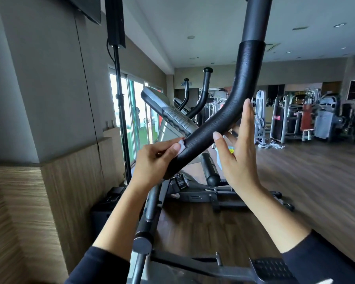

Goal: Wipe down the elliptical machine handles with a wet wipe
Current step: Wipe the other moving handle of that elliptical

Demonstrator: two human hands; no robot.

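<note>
Two hands: both are raised at the near elliptical handle [223,113], with dark sleeves at the wrists.
Left hand [152,158]: the fingers are curled and pinch the wet wipe [181,145] against the lower stretch of the handle.
Right hand [238,152]: it holds nothing, with the fingers straight and together, pointing up just beside the bend; the thumb tip sits at the underside of the grip (contact cannot be told).
Wet wipe: only a small white corner shows between the left fingertips and the black foam.
Handle: a bent tube wrapped in textured black foam, with bare dark metal above the wrap.
Console [168,113]: grey and tilted, it stands behind the handle.
Floor [295,181]: dark wood-look planks with a dull sheen.
Wall [19,201]: striped wood-grain panel below and plain grey above, on the left.
Glass doors [135,111]: bright daylight comes through them, far left of centre.
Ceiling [213,27]: white, with small recessed lights.
Weight machines [295,119]: a row stands along the far right side of the room.
Pedal [271,267]: black and ribbed, at the bottom edge.
</note>
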